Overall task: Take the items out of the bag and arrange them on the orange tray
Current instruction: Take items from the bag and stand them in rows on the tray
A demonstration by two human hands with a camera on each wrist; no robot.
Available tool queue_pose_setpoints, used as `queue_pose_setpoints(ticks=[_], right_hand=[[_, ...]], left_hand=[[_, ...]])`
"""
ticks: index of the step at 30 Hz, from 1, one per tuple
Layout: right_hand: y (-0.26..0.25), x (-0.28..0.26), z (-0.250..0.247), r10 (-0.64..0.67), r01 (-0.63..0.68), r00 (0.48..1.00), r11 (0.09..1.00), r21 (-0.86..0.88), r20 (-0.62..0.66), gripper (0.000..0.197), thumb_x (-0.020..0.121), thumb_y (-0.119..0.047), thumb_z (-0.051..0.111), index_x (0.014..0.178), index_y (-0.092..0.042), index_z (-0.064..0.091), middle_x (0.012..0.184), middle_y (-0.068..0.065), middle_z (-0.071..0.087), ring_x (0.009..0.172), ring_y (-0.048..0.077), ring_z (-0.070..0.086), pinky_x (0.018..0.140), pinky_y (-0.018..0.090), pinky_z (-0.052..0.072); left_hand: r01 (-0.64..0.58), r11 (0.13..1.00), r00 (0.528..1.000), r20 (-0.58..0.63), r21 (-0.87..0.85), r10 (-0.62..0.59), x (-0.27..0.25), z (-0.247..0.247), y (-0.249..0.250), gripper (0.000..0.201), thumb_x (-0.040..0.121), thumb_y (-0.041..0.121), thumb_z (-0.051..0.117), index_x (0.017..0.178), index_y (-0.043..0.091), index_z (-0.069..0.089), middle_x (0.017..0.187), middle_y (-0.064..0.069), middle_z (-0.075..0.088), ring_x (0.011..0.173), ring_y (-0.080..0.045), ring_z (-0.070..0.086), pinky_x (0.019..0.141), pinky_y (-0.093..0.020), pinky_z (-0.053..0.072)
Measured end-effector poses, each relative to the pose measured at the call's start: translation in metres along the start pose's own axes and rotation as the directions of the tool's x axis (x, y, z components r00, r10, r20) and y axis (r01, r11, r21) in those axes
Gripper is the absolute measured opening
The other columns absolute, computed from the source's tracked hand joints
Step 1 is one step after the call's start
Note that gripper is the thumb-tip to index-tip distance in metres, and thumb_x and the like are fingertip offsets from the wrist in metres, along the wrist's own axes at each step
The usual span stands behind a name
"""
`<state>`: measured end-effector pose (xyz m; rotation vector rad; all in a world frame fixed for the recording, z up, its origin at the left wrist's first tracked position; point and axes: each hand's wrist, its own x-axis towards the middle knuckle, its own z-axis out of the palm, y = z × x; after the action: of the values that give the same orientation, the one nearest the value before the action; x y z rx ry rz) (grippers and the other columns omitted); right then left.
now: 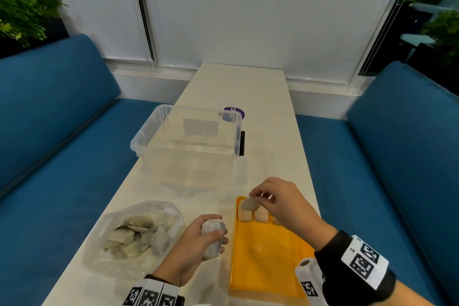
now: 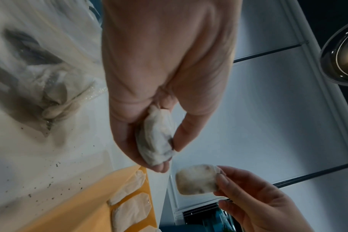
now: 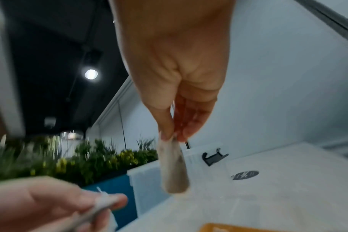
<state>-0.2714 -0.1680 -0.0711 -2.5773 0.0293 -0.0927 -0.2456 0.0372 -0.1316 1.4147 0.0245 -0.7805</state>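
Note:
A clear plastic bag (image 1: 134, 236) full of pale tea bags lies on the white table at the near left. The orange tray (image 1: 260, 266) sits to its right, with a row of tea bags (image 1: 253, 215) along its far edge. My left hand (image 1: 198, 243) grips a small stack of tea bags (image 2: 155, 141) between bag and tray. My right hand (image 1: 275, 199) pinches one tea bag (image 1: 249, 204) by its top above the tray's far left corner; in the right wrist view this tea bag (image 3: 174, 169) hangs from thumb and finger.
A clear plastic tub (image 1: 188, 141) with a black latch stands beyond the tray on the table (image 1: 236, 87). A purple round sticker (image 1: 234, 114) lies behind it. Blue sofas flank the narrow table on both sides.

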Motion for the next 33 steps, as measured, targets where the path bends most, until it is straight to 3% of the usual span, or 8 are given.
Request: queue_pose_setpoints(ticks=[3, 7, 11, 15, 19, 24, 30, 33], right_hand=[[0.008, 0.004, 0.002, -0.004, 0.002, 0.999, 0.999, -0.039, -0.053, 0.021, 0.093, -0.018, 0.053, 0.11, -0.021, 0.067, 0.103, -0.008, 0.059, 0.084, 0.002, 0.046, 0.067, 0.003, 0.036], [0.018, 0.013, 0.015, 0.047, -0.044, 0.997, 0.997, -0.061, 0.053, 0.022, 0.093, -0.016, 0.053, 0.109, -0.018, 0.068, 0.107, -0.001, 0.061, 0.086, 0.005, 0.048, 0.069, 0.003, 0.037], [0.028, 0.023, 0.032, 0.09, -0.07, 0.977, 0.992, -0.105, 0.194, 0.021, 0.091, -0.012, 0.054, 0.106, -0.012, 0.069, 0.106, 0.005, 0.066, 0.097, 0.015, 0.059, 0.082, 0.016, 0.041], [0.035, 0.034, 0.047, 0.137, -0.117, 0.955, 0.989, -0.09, 0.262, 0.016, 0.086, -0.006, 0.057, 0.097, -0.01, 0.067, 0.1, 0.007, 0.068, 0.09, 0.017, 0.06, 0.08, 0.025, 0.048], [0.037, 0.043, 0.057, 0.173, -0.141, 0.956, 0.979, -0.147, 0.238, 0.008, 0.084, -0.012, 0.06, 0.091, -0.016, 0.056, 0.095, 0.006, 0.065, 0.086, 0.022, 0.059, 0.074, 0.033, 0.048], [0.038, 0.052, 0.069, 0.152, -0.094, 0.962, 0.964, -0.251, 0.226, 0.014, 0.087, -0.016, 0.053, 0.086, -0.021, 0.04, 0.092, 0.007, 0.064, 0.077, 0.024, 0.054, 0.062, 0.031, 0.039], [0.043, 0.057, 0.075, 0.124, -0.049, 0.965, 0.95, -0.309, 0.229, 0.01, 0.094, -0.02, 0.046, 0.089, -0.021, 0.037, 0.085, 0.002, 0.053, 0.075, 0.019, 0.047, 0.063, 0.029, 0.036], [0.04, 0.056, 0.073, 0.126, -0.066, 0.971, 0.958, -0.28, 0.202, 0.007, 0.092, -0.018, 0.048, 0.098, -0.018, 0.045, 0.094, 0.004, 0.058, 0.082, 0.02, 0.052, 0.068, 0.03, 0.042]], left_hand=[[0.011, 1.0, 1.0, -0.003, -0.02, -0.011, 0.001, -0.002, 0.0, 0.025, 0.089, 0.002, 0.056, 0.112, 0.012, 0.055, 0.096, -0.012, 0.065, 0.083, -0.023, 0.065, 0.069, -0.032, 0.054], [0.026, 0.996, 0.999, 0.034, -0.091, -0.023, 0.0, -0.004, -0.001, 0.03, 0.089, -0.005, 0.051, 0.114, 0.012, 0.054, 0.097, -0.015, 0.064, 0.083, -0.025, 0.064, 0.069, -0.033, 0.056], [0.028, 0.989, 0.998, 0.051, -0.144, -0.021, -0.001, -0.008, -0.001, 0.033, 0.089, -0.009, 0.047, 0.114, 0.01, 0.053, 0.096, -0.016, 0.064, 0.08, -0.025, 0.064, 0.068, -0.032, 0.057], [0.029, 0.985, 0.999, 0.033, -0.168, -0.024, -0.001, -0.012, -0.002, 0.032, 0.089, -0.009, 0.046, 0.115, 0.008, 0.054, 0.098, -0.016, 0.063, 0.079, -0.025, 0.064, 0.068, -0.033, 0.056], [0.033, 0.98, 0.999, 0.019, -0.196, -0.03, -0.001, -0.016, -0.005, 0.03, 0.089, -0.007, 0.047, 0.114, 0.008, 0.054, 0.094, -0.015, 0.064, 0.079, -0.025, 0.064, 0.069, -0.033, 0.056], [0.035, 0.975, 0.999, 0.022, -0.22, -0.031, 0.001, -0.02, -0.006, 0.032, 0.089, -0.009, 0.044, 0.114, 0.009, 0.054, 0.1, -0.017, 0.063, 0.083, -0.027, 0.064, 0.069, -0.034, 0.054], [0.029, 0.966, 0.998, 0.063, -0.258, -0.013, 0.005, -0.022, -0.009, 0.045, 0.086, -0.017, 0.033, 0.118, 0.009, 0.052, 0.106, -0.021, 0.063, 0.089, -0.029, 0.066, 0.071, -0.035, 0.057], [0.019, 0.963, 0.997, 0.075, -0.268, 0.001, 0.006, -0.021, -0.01, 0.046, 0.086, -0.019, 0.036, 0.12, 0.008, 0.051, 0.106, -0.02, 0.066, 0.09, -0.028, 0.069, 0.071, -0.034, 0.058]])
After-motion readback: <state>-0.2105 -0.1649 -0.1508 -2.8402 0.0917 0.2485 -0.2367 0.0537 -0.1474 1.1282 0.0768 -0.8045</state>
